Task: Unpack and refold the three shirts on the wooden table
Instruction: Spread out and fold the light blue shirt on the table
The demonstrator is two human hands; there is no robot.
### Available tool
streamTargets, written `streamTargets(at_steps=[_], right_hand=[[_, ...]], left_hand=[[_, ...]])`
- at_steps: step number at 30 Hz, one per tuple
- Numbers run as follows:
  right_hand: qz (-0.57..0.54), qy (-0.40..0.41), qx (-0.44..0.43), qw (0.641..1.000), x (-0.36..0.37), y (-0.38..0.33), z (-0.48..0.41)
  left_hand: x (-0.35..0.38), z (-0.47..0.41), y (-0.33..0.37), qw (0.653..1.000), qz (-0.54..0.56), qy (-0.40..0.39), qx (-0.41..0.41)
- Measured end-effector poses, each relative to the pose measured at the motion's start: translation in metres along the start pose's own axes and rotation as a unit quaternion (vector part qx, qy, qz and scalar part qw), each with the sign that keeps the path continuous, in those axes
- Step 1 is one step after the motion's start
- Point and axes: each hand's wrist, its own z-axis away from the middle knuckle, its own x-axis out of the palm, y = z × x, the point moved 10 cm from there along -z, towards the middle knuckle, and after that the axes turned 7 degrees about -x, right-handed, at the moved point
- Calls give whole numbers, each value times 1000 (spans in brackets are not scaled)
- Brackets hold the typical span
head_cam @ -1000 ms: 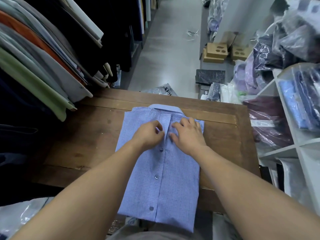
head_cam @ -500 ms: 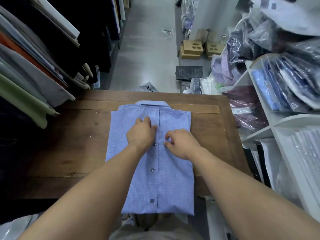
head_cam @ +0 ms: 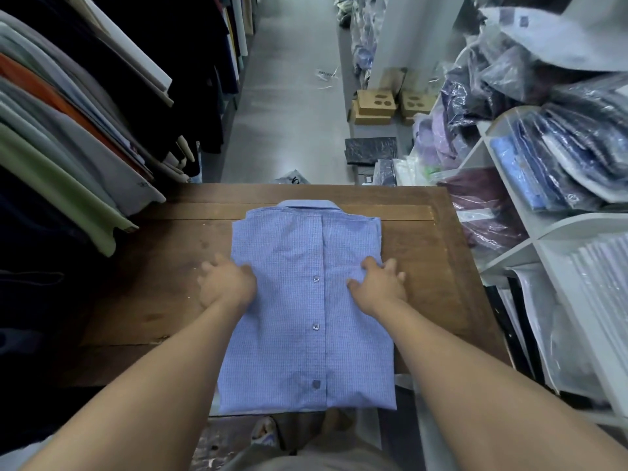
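Note:
A light blue checked shirt (head_cam: 299, 311) lies buttoned and folded lengthwise on the wooden table (head_cam: 431, 253), collar at the far end, its near end hanging over the table's front edge. My left hand (head_cam: 226, 283) rests flat at the shirt's left edge, fingers spread partly on the wood. My right hand (head_cam: 379, 283) presses flat on the cloth near the right edge. Only this one shirt is on the table.
Hanging garments (head_cam: 68, 137) crowd the left side over the table's corner. White shelves (head_cam: 550, 232) with bagged shirts (head_cam: 560, 158) stand close on the right. Cardboard boxes (head_cam: 373, 107) and a dark packet (head_cam: 370, 149) lie on the aisle floor beyond.
Both hands slid apart from the button placket at the shirt's middle out to its left and right edges. The view shifted, so the shirt sits lower in the frame.

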Motion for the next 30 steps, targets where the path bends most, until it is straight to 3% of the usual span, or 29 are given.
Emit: streamTargets(at_steps=[5,11,14,17,20,24,30], right_hand=[[-121,30,65,990,-4,14,4],[-185,64,81,977,-5,24,4],[-147,61,83,984,-6,23,7],[-3,89,53,995,-14,6,12],[55,152,-31,986,-28,-33,18],[-88,83,-117,986,-12,-95,19],[-283,-132,-35,950,37,-150,39]], left_hand=[[11,-7,-18,994,33,-98,-29],[10,4,-19,989,41,-133,-46],[8,8,-16,992,25,-118,-24],[5,11,-10,992,51,-116,8],[13,10,-9,972,125,-200,5],[15,24,-2,946,143,-292,18],[6,56,27,909,166,-367,109]])
